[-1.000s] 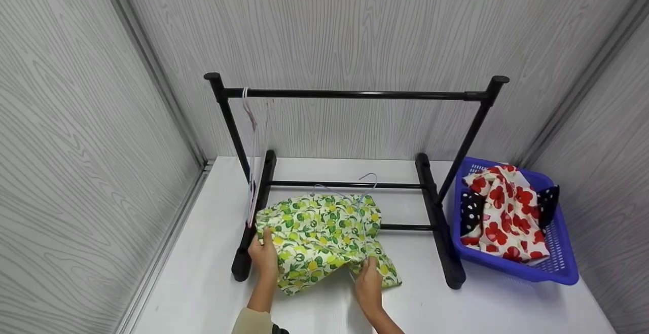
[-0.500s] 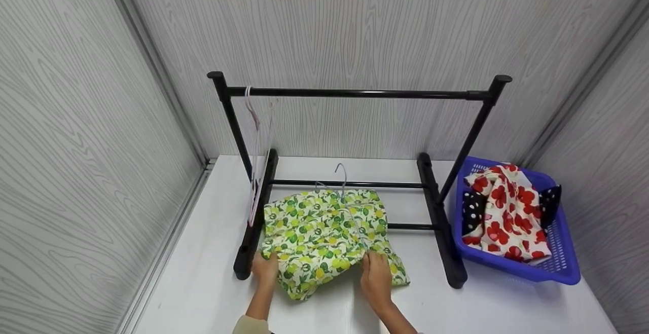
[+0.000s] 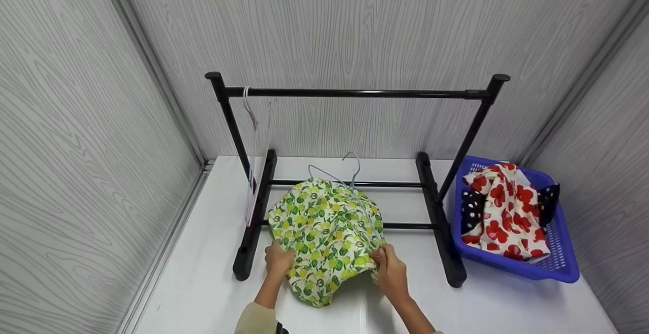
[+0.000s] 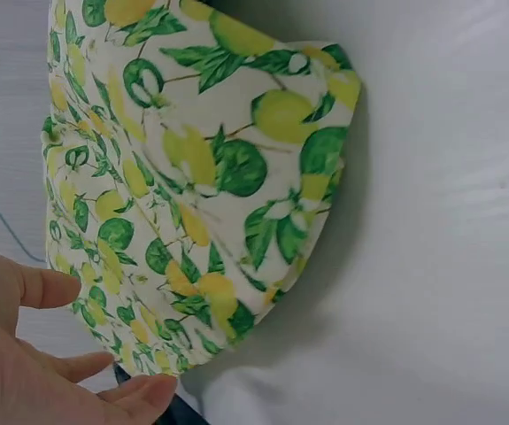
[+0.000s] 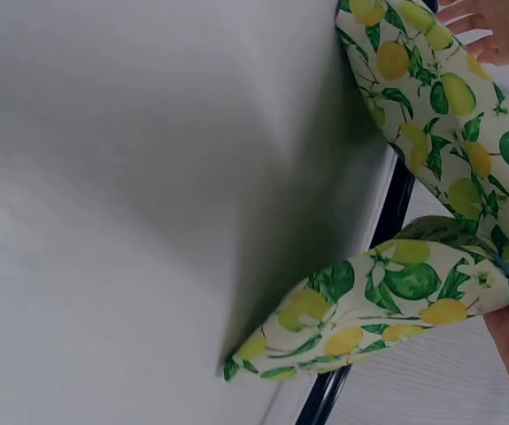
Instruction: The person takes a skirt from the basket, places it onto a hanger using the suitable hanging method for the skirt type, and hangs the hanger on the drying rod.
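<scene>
A white garment (image 3: 324, 232) printed with lemons and green leaves is spread above the table, its exact kind unclear. Against its left edge lies my left hand (image 3: 279, 259); in the left wrist view the thumb and fingers are apart beside the cloth, not closed round it. At the lower right edge my right hand (image 3: 392, 272) pinches the cloth, with the wire of a light blue hanger (image 3: 330, 174) running down to the fingers. The hanger's hook points up beyond the garment's top. Its lower part is partly hidden by cloth.
Behind the garment stands a black clothes rack (image 3: 355, 93). Pale wire hangers (image 3: 253, 172) hang at the left end of its bar. To the right is a blue basket (image 3: 507, 270) with a red-flowered cloth (image 3: 507, 212) and a black polka-dot cloth (image 3: 472, 212).
Both hands have moved to the right. The garment's top has shifted upward and its outline has become rounder. The hanger's hook has risen, and more of its wire shows.
</scene>
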Available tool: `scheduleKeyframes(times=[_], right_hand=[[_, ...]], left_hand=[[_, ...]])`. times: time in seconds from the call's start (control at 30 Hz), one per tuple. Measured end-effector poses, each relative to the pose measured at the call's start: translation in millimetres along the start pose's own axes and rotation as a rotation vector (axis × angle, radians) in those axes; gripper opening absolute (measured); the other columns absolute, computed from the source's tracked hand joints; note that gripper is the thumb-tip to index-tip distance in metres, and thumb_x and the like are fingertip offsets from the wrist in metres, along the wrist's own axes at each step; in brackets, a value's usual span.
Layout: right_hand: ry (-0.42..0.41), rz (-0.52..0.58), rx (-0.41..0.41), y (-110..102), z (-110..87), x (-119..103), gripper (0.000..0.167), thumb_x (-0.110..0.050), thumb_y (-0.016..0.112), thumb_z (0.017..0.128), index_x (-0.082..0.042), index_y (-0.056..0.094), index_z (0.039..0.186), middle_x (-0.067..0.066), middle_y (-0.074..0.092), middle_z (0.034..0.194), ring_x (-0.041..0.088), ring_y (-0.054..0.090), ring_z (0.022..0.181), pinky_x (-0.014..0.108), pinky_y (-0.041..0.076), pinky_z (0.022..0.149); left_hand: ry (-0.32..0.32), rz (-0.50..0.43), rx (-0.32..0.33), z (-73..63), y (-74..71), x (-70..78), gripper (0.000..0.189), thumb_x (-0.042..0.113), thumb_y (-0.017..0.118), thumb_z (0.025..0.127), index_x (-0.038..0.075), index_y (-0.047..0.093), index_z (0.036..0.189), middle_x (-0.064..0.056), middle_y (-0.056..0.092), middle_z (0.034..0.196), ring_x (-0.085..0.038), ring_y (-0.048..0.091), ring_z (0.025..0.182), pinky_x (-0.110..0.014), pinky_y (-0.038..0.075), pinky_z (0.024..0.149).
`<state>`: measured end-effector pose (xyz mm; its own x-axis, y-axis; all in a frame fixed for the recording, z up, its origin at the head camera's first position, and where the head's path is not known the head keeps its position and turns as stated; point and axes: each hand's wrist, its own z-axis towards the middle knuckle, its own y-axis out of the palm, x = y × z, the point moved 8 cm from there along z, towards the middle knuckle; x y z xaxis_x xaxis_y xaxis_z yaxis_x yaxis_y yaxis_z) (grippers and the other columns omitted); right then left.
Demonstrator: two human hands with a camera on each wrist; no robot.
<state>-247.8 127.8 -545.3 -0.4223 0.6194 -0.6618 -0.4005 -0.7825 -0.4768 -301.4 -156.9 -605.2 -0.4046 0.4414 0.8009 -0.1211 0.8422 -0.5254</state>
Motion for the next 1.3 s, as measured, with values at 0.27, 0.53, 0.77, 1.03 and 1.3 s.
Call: scheduleKeyframes(times=[0.27,0.53,0.77,1.03,1.3], right_hand=[[-0.121,0.072,-0.064,-27,18.3,-10,0.011,0.006,0.045,0.093,-0.002,0.053,0.094,0.007,0.069,0.076,0.018,0.068,0.07,0.026,0.054,0.062],[-0.14,0.162,-0.152,-53,31.7,-21,0.018,0.017,0.043,0.088,0.002,0.054,0.092,0.012,0.068,0.073,0.024,0.068,0.065,0.027,0.055,0.058],[-0.146,0.219,-0.211,-83,43.2,-55,0.018,0.019,0.041,0.088,0.008,0.055,0.09,0.018,0.067,0.075,0.028,0.066,0.066,0.035,0.054,0.053],[-0.144,0.189,-0.16,-108,43.1,-55,0.02,0.02,0.041,0.087,0.005,0.055,0.091,0.018,0.067,0.074,0.025,0.066,0.06,0.027,0.053,0.051],[-0.131,0.226,-0.198,-103,43.0,-35,0.022,0.019,0.042,0.087,0.002,0.056,0.093,0.017,0.068,0.077,0.021,0.065,0.057,0.022,0.05,0.046]], left_hand=[[0.273,-0.047,0.154,15.7,-12.8,61.5,0.043,0.009,0.052,0.09,-0.009,0.045,0.128,-0.032,0.044,0.128,-0.046,0.041,0.12,-0.055,0.035,0.098],[0.372,-0.031,0.15,34.1,-23.3,90.1,0.044,0.018,0.045,0.097,-0.004,0.041,0.134,-0.026,0.04,0.137,-0.043,0.036,0.127,-0.056,0.031,0.102],[0.423,-0.154,0.141,45.6,-31.8,94.3,0.03,0.021,0.051,0.094,-0.005,0.061,0.108,-0.024,0.063,0.099,-0.035,0.058,0.087,-0.045,0.046,0.079],[0.451,-0.369,0.348,47.7,-50.9,86.6,0.022,0.017,0.058,0.091,-0.004,0.06,0.084,-0.019,0.06,0.081,-0.028,0.054,0.076,-0.042,0.043,0.074],[0.525,-0.556,0.277,52.4,-36.8,87.7,0.022,0.014,0.054,0.092,0.002,0.051,0.111,-0.018,0.054,0.11,-0.031,0.052,0.103,-0.043,0.042,0.09]])
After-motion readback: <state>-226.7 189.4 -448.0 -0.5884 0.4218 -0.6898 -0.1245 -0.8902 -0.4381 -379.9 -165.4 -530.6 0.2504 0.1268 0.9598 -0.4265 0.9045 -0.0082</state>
